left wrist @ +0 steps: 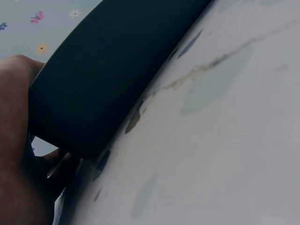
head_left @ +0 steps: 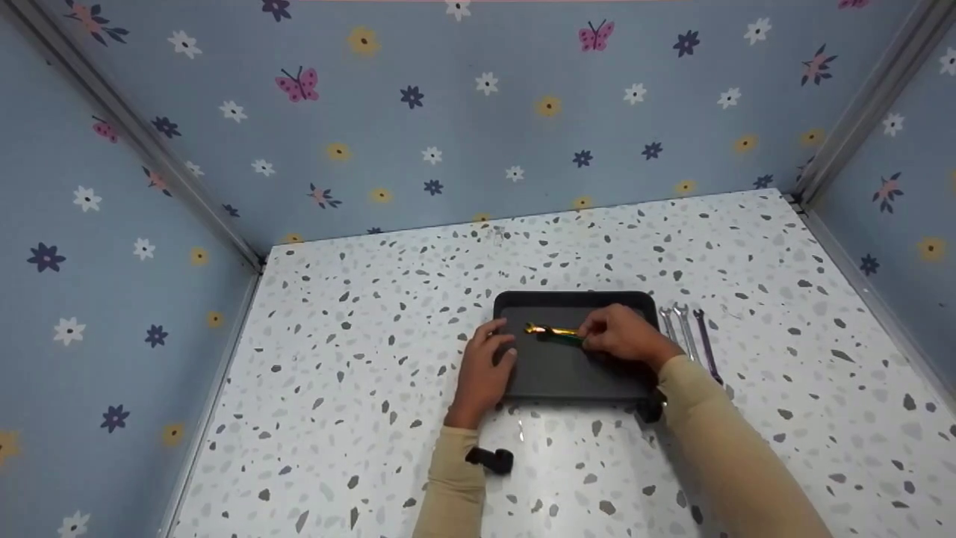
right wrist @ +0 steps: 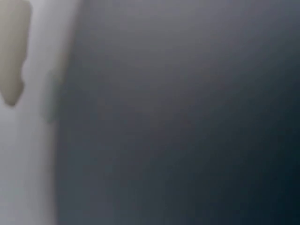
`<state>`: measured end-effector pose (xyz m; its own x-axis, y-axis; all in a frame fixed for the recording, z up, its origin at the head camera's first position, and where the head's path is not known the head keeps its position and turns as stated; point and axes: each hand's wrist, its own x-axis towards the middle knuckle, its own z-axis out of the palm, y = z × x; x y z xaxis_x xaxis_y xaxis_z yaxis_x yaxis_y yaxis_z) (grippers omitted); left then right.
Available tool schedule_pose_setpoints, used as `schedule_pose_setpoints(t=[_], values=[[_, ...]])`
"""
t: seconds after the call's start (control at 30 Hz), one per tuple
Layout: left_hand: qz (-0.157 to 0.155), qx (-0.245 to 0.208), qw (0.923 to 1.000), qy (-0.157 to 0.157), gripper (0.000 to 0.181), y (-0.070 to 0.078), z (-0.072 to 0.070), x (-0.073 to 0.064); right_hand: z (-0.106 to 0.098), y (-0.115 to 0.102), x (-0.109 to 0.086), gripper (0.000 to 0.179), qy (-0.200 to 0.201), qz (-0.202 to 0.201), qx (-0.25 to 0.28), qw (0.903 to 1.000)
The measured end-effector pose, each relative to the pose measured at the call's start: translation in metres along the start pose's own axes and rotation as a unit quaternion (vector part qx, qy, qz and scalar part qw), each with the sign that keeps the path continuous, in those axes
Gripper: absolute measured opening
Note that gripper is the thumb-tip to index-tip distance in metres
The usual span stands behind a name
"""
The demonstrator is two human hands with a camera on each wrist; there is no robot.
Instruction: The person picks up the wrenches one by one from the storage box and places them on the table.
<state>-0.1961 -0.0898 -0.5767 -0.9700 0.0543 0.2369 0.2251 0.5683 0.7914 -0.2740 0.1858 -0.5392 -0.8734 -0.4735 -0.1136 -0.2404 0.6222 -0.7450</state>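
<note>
Pinching gold wrench [head_left: 554,329] — R hand [head_left: 624,336] above tray [head_left: 567,373].

On the desk [head_left: 358,373], three wrenches [head_left: 686,332] lie side by side just right of the tray [head_left: 571,377]; another wrench [head_left: 556,331] is over the tray, and a wall [head_left: 448,127] stands behind.

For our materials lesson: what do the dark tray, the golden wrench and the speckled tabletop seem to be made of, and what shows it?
Dark tray: plastic or coated metal, matt; its even grey shows little glare.
Golden wrench: probably polished or plated metal, given its bright glints.
Speckled tabletop: terrazzo-like, slightly glossy, with a soft reflection; stone or printed laminate, unclear.
</note>
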Motion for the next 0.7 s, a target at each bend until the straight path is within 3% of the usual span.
schedule_pose_setpoints(t=[0.37,0.7], values=[[0.0,0.001,1.0,0.003,0.025,0.0015,-0.0007,-0.0003,-0.0042,0.0002,-0.0041,0.011,-0.018,-0.009,0.026,0.9995],[0.011,0.002,0.9999,0.008,0.023,0.0007,-0.0005,-0.0005,-0.0084,-0.002,-0.0069,0.011,-0.034,0.015,0.079,0.9962]])
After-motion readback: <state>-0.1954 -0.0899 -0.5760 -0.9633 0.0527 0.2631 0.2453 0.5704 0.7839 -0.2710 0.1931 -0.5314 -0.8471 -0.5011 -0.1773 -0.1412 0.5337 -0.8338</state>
